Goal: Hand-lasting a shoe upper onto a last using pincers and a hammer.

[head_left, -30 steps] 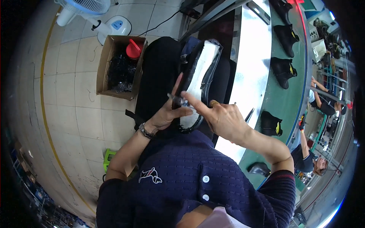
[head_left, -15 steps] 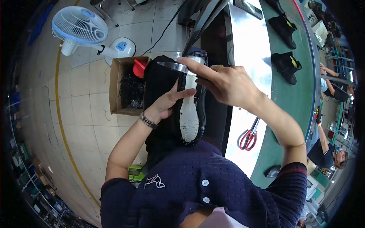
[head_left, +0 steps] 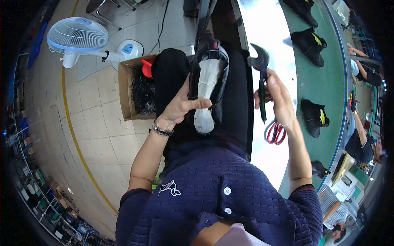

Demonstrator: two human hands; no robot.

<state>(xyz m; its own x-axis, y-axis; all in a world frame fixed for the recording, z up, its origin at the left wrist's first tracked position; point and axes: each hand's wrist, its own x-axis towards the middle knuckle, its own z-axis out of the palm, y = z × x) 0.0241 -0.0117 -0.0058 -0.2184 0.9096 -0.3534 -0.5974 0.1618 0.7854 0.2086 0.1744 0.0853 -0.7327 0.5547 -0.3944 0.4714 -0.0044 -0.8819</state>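
Left hand (head_left: 180,107) grips shoe (head_left: 207,84) — right hand (head_left: 276,95) raises pliers (head_left: 261,78).

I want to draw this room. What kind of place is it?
Probably a shoe factory: black shoe uppers lie spaced along a green belt, and the left hand steadies an unfinished shoe.

Black shoe (head_left: 207,88) sole-up on lap, black pincers (head_left: 260,78) upright beside it.

- Workbench (head_left: 262,33): shiny metal strip, green belt (head_left: 328,74) alongside.
- Red-handled scissors (head_left: 276,133): on the metal, just below the right hand's fingers (head_left: 269,88).
- Black shoe uppers (head_left: 314,117): on the green belt, beyond those fingers.
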